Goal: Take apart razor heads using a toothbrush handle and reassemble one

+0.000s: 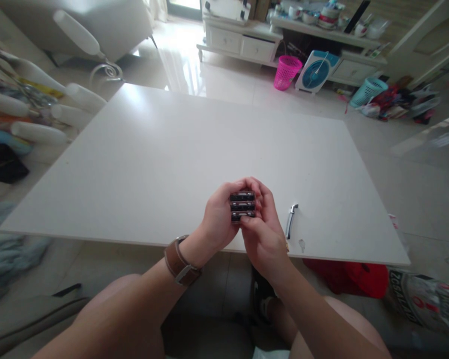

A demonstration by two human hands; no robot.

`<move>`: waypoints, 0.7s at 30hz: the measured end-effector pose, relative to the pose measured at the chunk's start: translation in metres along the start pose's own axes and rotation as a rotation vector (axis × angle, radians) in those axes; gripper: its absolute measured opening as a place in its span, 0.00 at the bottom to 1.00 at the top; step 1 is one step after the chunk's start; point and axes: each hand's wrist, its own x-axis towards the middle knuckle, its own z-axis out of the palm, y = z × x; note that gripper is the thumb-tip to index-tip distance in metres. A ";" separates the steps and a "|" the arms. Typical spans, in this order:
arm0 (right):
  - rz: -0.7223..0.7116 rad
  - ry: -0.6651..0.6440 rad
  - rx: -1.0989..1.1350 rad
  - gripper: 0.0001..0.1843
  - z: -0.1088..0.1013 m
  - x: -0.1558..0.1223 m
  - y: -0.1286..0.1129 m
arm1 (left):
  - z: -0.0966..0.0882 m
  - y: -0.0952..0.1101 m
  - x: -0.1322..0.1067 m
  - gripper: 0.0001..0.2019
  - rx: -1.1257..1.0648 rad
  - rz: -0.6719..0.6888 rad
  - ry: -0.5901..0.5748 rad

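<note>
Between my two hands is a small block of three black bars (242, 206), stacked in parallel rows with shiny, pale edges; its exact kind I cannot make out. My left hand (221, 212) is closed along its left side. The fingers of my right hand (264, 232) wrap around the far and right sides, and the right thumb presses on the nearest bar. The block is held over the near edge of the white table (194, 149). To the right of my right hand lie a chrome handle (291, 221) and a small key-like metal piece (302, 245).
Past the table stand a pink basket (286, 73), a blue and white box fan (316, 71) and a white cabinet (243, 45). White rounded rods (77, 32) stick out at the left. Beneath the right table edge is a red object (362, 279) beside a printed bag (422, 299).
</note>
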 end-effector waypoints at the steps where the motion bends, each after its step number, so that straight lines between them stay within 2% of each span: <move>1: 0.009 -0.004 0.017 0.33 0.001 0.001 -0.001 | 0.000 0.001 0.000 0.10 -0.002 -0.004 0.001; 6: 0.065 -0.027 0.016 0.32 -0.001 0.004 -0.005 | -0.005 0.005 0.001 0.11 0.015 -0.059 0.047; 10: 0.010 0.050 -0.116 0.31 -0.013 0.010 -0.002 | -0.020 0.013 0.011 0.13 0.091 -0.070 0.107; 12: -0.026 0.087 -0.187 0.30 -0.022 0.013 -0.002 | -0.035 0.021 0.018 0.13 0.169 -0.065 0.205; 15: -0.029 0.102 -0.244 0.28 -0.032 0.013 0.000 | -0.064 0.037 0.025 0.12 0.282 -0.089 0.415; 18: 0.004 0.093 -0.312 0.26 -0.041 0.010 0.002 | -0.094 0.052 0.026 0.14 0.383 -0.092 0.504; 21: 0.002 0.050 -0.398 0.24 -0.048 0.008 0.004 | -0.121 0.061 0.026 0.17 0.578 -0.058 0.538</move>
